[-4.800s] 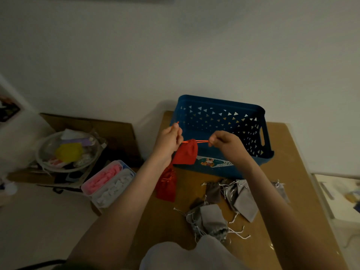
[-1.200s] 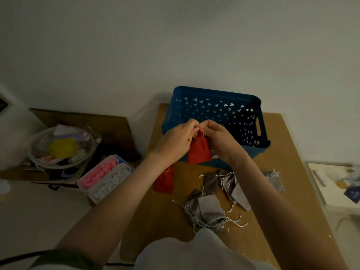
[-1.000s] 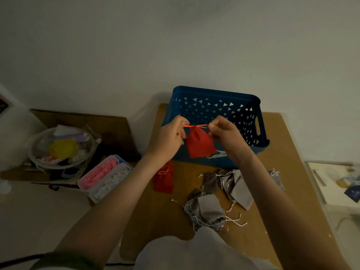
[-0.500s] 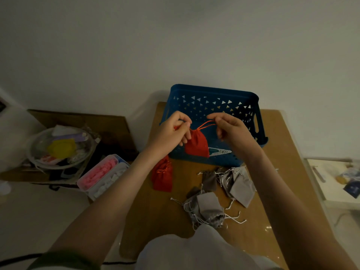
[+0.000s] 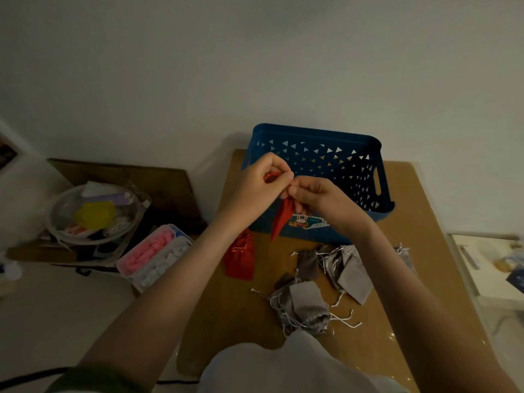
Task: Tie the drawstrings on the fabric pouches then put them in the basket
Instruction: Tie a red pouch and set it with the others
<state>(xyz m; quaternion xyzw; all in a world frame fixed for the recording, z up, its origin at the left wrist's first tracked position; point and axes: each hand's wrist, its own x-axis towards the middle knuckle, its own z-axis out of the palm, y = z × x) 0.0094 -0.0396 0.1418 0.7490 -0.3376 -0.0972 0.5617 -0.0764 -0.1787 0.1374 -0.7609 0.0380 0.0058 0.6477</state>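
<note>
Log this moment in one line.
step: knotting drawstring | left hand: pinches drawstring | right hand: pinches red pouch | red pouch: hangs outside blue basket

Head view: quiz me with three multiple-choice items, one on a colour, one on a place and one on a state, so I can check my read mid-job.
1. What colour is the basket?
A. Green
B. Blue
C. White

2. Where does the loose red pouch lie?
A. Inside the basket
B. On the table, left of the grey pouches
C. On top of the grey pouches

3. What state is the held red pouch in?
A. Flat on the table
B. Dropped inside the basket
C. Hanging in the air, its top pinched by the left hand and the right hand

Answers:
1 B: its triangle-pierced walls are blue.
2 B: it rests on the brown tabletop, apart from the grey pile.
3 C: it dangles in front of the basket, with fingers closed at its neck.
</note>
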